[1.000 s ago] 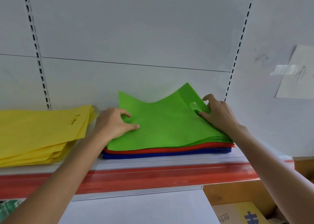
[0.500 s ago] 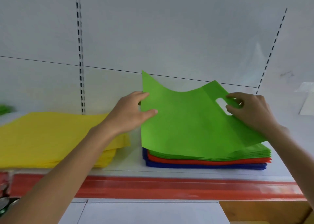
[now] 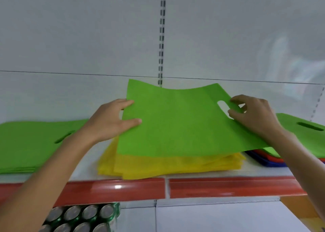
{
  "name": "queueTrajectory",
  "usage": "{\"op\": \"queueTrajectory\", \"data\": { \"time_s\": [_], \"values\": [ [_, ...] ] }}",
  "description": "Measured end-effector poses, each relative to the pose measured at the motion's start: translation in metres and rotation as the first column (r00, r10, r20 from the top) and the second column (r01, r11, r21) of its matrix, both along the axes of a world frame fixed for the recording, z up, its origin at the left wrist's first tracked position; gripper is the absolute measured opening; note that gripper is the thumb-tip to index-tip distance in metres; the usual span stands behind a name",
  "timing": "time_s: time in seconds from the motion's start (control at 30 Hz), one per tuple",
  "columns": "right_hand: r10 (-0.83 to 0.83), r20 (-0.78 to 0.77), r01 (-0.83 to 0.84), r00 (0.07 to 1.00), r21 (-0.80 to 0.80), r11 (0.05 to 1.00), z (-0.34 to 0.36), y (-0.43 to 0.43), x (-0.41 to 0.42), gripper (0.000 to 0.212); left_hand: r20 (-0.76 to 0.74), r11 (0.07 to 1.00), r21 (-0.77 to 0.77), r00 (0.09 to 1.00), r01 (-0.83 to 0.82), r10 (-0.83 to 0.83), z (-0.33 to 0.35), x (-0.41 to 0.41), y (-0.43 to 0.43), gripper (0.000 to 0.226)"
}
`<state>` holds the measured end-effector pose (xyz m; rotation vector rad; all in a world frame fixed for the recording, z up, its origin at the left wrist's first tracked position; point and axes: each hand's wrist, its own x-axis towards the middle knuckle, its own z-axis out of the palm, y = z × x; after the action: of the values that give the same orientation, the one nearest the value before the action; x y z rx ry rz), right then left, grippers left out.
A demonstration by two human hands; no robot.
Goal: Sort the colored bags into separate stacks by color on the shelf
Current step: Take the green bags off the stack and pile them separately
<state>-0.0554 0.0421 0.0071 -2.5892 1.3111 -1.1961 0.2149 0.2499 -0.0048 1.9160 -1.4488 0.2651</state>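
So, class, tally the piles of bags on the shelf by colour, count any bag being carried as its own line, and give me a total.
Green pile: 1
Yellow pile: 1
Mixed pile, green over red and blue: 1
Green bag, held off the shelf by left hand and right hand: 1
Total: 4

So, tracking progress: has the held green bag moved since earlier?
Yes: the green bag went left, from the mixed pile to above the yellow stack.
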Motion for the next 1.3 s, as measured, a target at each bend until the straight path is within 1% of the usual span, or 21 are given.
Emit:
{"op": "queueTrajectory", "data": {
  "time_s": [0.13, 0.27, 0.33, 0.4, 0.53, 0.63, 0.8, 0.9, 1.0, 1.07, 1.17, 1.23, 1.3],
  "values": [
    [0.021, -0.049, -0.019, 0.999, 0.034, 0.999, -0.006, 0.032, 0.051, 0.039, 0.077, 0.996, 0.075, 0.996, -0.058, 0.052, -0.004, 0.046, 0.043, 0.085],
    [0.039, -0.147, -0.039, 0.988, 0.006, 0.999, -0.006, 0.048, 0.1, 0.04, 0.087, 0.988, 0.081, 0.989, -0.129, 0.122, -0.022, 0.083, 0.077, 0.076],
    [0.06, -0.162, -0.063, 0.985, -0.01, 0.998, -0.008, 0.061, 0.124, 0.041, 0.106, 0.982, 0.09, 0.982, -0.169, 0.159, -0.029, 0.104, 0.093, 0.085],
    [0.082, -0.176, -0.082, 0.981, 0.009, 0.997, -0.016, 0.074, 0.144, 0.041, 0.103, 0.979, 0.098, 0.981, -0.177, 0.167, -0.033, 0.121, 0.107, 0.091],
    [0.074, -0.273, -0.074, 0.959, 0.01, 0.997, -0.015, 0.099, 0.176, 0.041, 0.059, 0.981, 0.097, 0.985, -0.167, 0.162, -0.044, 0.155, 0.131, 0.076],
    [0.074, -0.236, -0.078, 0.969, -0.006, 0.997, -0.009, 0.125, 0.209, 0.042, 0.075, 0.976, 0.107, 0.981, -0.188, 0.18, -0.043, 0.19, 0.152, 0.063],
    [0.08, -0.168, -0.076, 0.983, 0.033, 0.997, -0.015, 0.178, 0.28, 0.04, 0.101, 0.969, 0.113, 0.972, -0.221, 0.21, -0.029, 0.263, 0.191, 0.056],
    [0.052, -0.161, -0.041, 0.985, 0.074, 0.996, -0.024, 0.207, 0.321, 0.038, 0.057, 0.96, 0.158, 0.973, -0.23, 0.223, -0.031, 0.301, 0.211, 0.057],
    [0.05, -0.167, -0.03, 0.985, 0.118, 0.993, -0.037, 0.229, 0.355, 0.034, -0.024, 0.943, 0.23, 0.968, -0.24, 0.252, -0.041, 0.332, 0.226, 0.057],
    [0.05, -0.187, -0.019, 0.981, 0.165, 0.986, -0.049, 0.24, 0.367, 0.034, -0.066, 0.93, 0.281, 0.963, -0.235, 0.263, -0.051, 0.347, 0.234, 0.055],
    [0.005, -0.218, 0.047, 0.976, 0.23, 0.972, -0.067, 0.25, 0.372, 0.038, -0.103, 0.917, 0.335, 0.958, -0.218, 0.266, -0.064, 0.36, 0.24, 0.053],
    [-0.032, -0.214, 0.082, 0.976, 0.231, 0.969, -0.072, 0.253, 0.374, 0.038, -0.087, 0.913, 0.348, 0.962, -0.213, 0.258, -0.066, 0.362, 0.239, 0.054],
    [-0.058, -0.205, 0.099, 0.977, 0.197, 0.975, -0.071, 0.254, 0.376, 0.035, -0.082, 0.923, 0.323, 0.965, -0.209, 0.248, -0.065, 0.365, 0.236, 0.053]
  ]
}}
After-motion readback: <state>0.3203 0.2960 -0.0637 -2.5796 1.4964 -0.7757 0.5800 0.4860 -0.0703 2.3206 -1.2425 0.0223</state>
